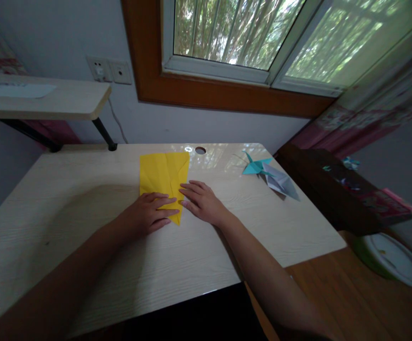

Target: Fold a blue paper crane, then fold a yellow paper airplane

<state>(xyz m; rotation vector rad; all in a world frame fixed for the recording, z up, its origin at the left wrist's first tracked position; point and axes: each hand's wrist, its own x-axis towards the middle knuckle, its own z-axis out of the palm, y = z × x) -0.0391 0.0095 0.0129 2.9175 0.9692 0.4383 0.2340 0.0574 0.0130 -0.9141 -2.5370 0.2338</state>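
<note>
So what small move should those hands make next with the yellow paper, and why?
Perhaps smooth the yellow paper along its right edge with the right hand, whose fingertips rest there, since the left hand lies across the near part.

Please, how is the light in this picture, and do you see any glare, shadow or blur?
Head view: the window is the brightest part, and the room is dim; head view: glare shines on the far part of the table; head view: a soft shadow lies around the left forearm; head view: the curtain at right looks soft and stretched.
</note>
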